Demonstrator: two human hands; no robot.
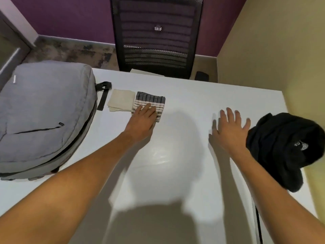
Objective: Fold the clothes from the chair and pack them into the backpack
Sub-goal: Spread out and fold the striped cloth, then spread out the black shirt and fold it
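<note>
A grey backpack [44,110] lies flat on the left of the white table [184,95], its zips closed as far as I can see. Beside it sit a folded cream cloth [119,101] and a folded striped grey-and-white cloth [151,101], touching each other. My left hand [140,122] rests flat on the striped cloth's near part, fingers together. My right hand [230,129] hovers open over the bare table with fingers spread, just left of a crumpled black garment [283,147] at the table's right edge.
A black mesh office chair [156,36] stands behind the table's far edge, with something pale on its seat [140,72]. A yellow wall runs along the right. Purple wall and patterned carpet lie beyond.
</note>
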